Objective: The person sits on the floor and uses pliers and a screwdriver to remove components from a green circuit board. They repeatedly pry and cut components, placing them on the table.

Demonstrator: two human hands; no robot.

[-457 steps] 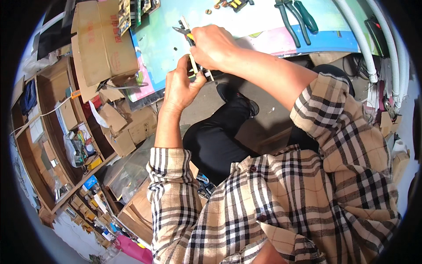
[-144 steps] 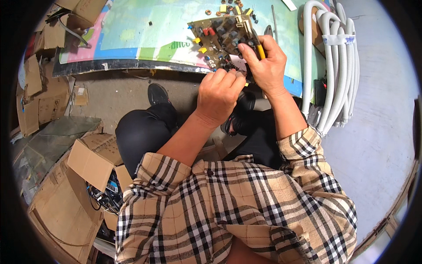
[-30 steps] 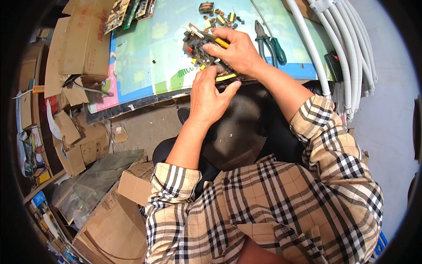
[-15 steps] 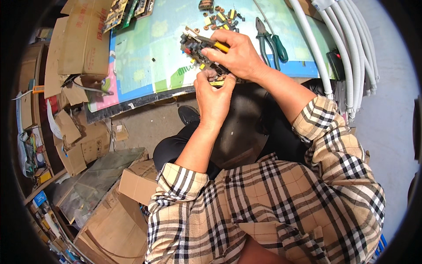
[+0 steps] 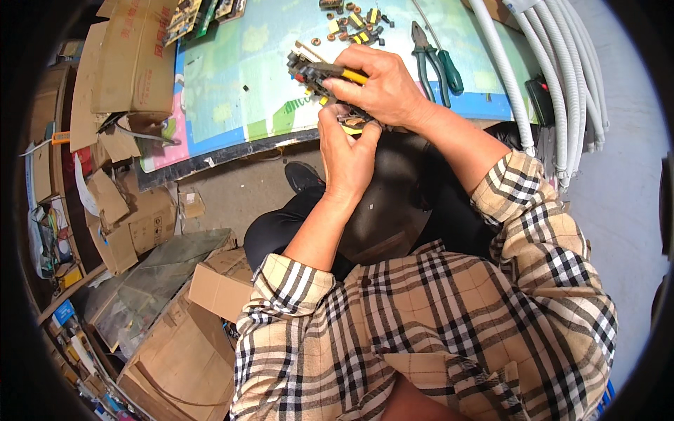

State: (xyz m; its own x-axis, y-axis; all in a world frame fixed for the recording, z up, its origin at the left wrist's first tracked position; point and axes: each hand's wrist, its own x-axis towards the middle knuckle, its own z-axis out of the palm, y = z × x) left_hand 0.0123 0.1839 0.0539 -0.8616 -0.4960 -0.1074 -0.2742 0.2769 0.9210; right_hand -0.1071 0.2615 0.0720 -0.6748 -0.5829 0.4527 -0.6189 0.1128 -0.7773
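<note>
My left hand (image 5: 347,160) is closed on the near end of a circuit board (image 5: 302,73) crowded with dark parts, held over the table's front edge. Above it, my right hand (image 5: 387,90) is wrapped round pliers with a yellow-and-black handle (image 5: 354,76). Their dark jaws lie across the board's components, and the exact jaw contact is too small to tell. My fingers cover much of the board's near part, where a yellow piece shows by the left thumb.
Beyond my hands lie loose coils and small transformers (image 5: 359,35). Green-handled pliers (image 5: 430,67) and a green screwdriver (image 5: 451,74) lie to the right, near white corrugated hoses (image 5: 562,84). Circuit boards (image 5: 184,24) and a cardboard box (image 5: 137,70) are at the far left of the table (image 5: 232,91).
The view has shifted slightly. My left hand has moved a little to the right and turned with the board. Both hands keep their holds.
</note>
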